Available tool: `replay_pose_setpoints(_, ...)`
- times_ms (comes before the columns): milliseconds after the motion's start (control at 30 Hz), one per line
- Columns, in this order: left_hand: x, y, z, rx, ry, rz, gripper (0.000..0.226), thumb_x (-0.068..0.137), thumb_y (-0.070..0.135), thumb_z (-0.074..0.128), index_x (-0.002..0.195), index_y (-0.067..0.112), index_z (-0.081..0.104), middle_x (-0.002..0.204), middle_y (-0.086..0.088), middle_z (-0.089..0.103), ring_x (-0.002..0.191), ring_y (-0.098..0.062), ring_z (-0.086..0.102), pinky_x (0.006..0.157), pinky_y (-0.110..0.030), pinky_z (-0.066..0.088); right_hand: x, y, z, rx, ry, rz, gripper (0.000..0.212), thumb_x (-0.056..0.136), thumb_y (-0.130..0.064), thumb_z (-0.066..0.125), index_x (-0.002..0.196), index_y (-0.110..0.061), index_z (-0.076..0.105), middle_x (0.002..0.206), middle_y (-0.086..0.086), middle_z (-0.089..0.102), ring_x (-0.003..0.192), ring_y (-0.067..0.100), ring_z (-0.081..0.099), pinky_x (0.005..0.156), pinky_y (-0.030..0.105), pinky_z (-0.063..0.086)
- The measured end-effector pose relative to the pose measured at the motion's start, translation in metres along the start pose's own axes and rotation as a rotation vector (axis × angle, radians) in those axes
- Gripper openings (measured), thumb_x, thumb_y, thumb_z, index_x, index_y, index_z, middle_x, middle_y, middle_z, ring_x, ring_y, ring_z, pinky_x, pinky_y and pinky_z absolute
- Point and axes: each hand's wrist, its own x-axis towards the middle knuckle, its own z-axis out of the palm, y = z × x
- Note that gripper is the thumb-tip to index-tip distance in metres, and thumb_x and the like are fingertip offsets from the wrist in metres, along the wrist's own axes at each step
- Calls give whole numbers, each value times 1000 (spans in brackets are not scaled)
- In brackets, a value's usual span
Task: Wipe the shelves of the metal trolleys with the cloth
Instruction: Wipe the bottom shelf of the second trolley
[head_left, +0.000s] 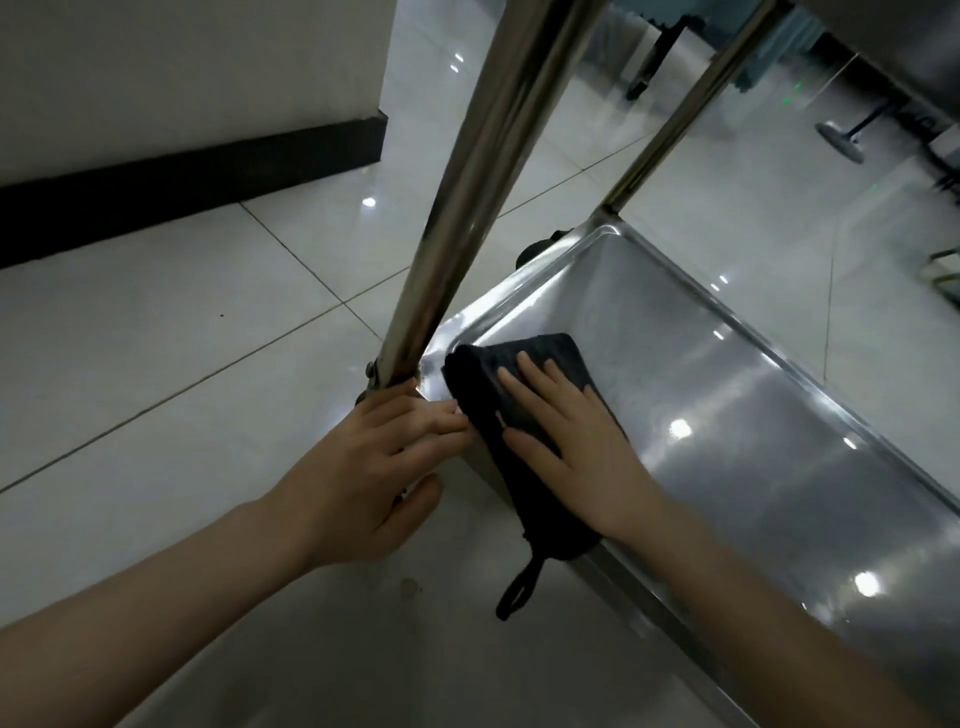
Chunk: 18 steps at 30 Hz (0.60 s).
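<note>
Right hand (566, 441) lies spread flat on the dark ribbed cloth (540, 364) atop the glossy steel shelf (753, 415); left hand (363, 467), just beside, clasps the shelf's rounded corner rim.

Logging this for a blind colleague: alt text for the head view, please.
The right hand presses a dark cloth flat onto the trolley's lower metal shelf, beside a corner post. The left hand holds the shelf's corner edge.
</note>
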Motion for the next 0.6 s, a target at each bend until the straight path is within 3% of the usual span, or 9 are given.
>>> replay_pose_setpoints(100, 0, 2, 0, 2, 10, -22, 32, 87, 12, 52, 113, 1, 69, 120, -14, 65, 112, -30, 62, 99, -51, 44, 53, 30, -13, -81, 65, 170, 55, 102, -46, 37, 153, -28, 27, 162, -1, 20, 149, 21, 16, 119, 43, 15)
replay_pose_setpoints(167, 1, 4, 0, 6, 5, -30, 32, 88, 13, 53, 112, 1, 69, 119, -14, 66, 112, -29, 62, 100, -51, 44, 96, 47, -22, 10, 51, 459, 57, 102, -51, 29, 155, -33, 16, 164, -4, 8, 151, 21, 6, 120, 48, 8)
replay_pose_setpoints(233, 2, 6, -2, 2, -4, -41, 32, 89, 14, 52, 112, 1, 69, 118, -13, 66, 114, -28, 62, 101, -50, 44, 124, 48, -24, 63, 50, 581, 60, 101, -54, 26, 156, -34, 13, 164, -7, 4, 151, 21, 3, 120, 52, 5)
replay_pose_setpoints(300, 2, 6, -3, -6, -12, -55, 33, 90, 16, 50, 113, 2, 69, 119, -12, 66, 116, -26, 60, 103, -47, 43, 129, 30, -18, 37, 55, 457, 59, 101, -52, 30, 155, -33, 15, 164, -7, 6, 150, 22, 6, 119, 52, 7)
replay_pose_setpoints(433, 1, 4, -7, -26, -51, -47, 36, 92, 17, 46, 115, -1, 66, 123, -13, 63, 118, -27, 59, 106, -45, 41, 68, -12, -6, -64, 25, -24, 57, 101, -47, 38, 153, -30, 24, 162, -4, 17, 150, 20, 11, 119, 50, 15)
replay_pose_setpoints(500, 1, 2, -9, -24, -54, -35, 36, 92, 17, 46, 115, -1, 66, 123, -14, 63, 117, -29, 60, 104, -47, 43, 21, -16, 0, -46, -20, -76, 58, 98, -54, 29, 152, -33, 22, 162, -7, 18, 150, 17, 9, 120, 49, 15)
replay_pose_setpoints(600, 1, 4, -8, -4, -42, -28, 36, 92, 17, 46, 115, -1, 66, 121, -13, 64, 113, -29, 62, 105, -46, 43, -33, 5, 0, 21, -4, -9, 56, 98, -62, 21, 150, -46, 14, 161, -16, 11, 150, 8, 2, 121, 42, 8)
